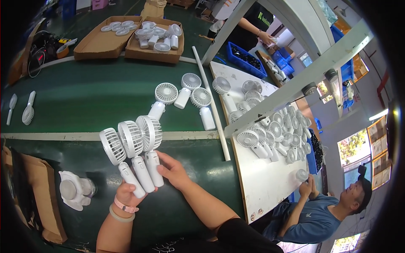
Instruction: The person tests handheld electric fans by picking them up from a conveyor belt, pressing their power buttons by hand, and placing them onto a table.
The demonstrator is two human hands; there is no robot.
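Three white handheld fans stand side by side between my hands: a left fan [112, 145], a middle fan [130, 138] and a right fan [149, 133], their round grilles up and handles slanting down toward me. My left hand [125, 195] is closed around the lower ends of the handles, its fingers mostly hidden behind them. My right hand [174, 170] grips the right fan's handle from the side, thumb in front. Just beyond lie more white fans on the green belt, the nearest being a loose fan [166, 93].
Two cardboard trays with fans, a left tray [90, 47] and a right tray [145, 55], sit at the far side. A jar wrapped in white [74, 189] stands left. Rightward, a white table [261, 185] bears many fans; a co-worker [314, 217] sits there under a slanting white beam [270, 105].
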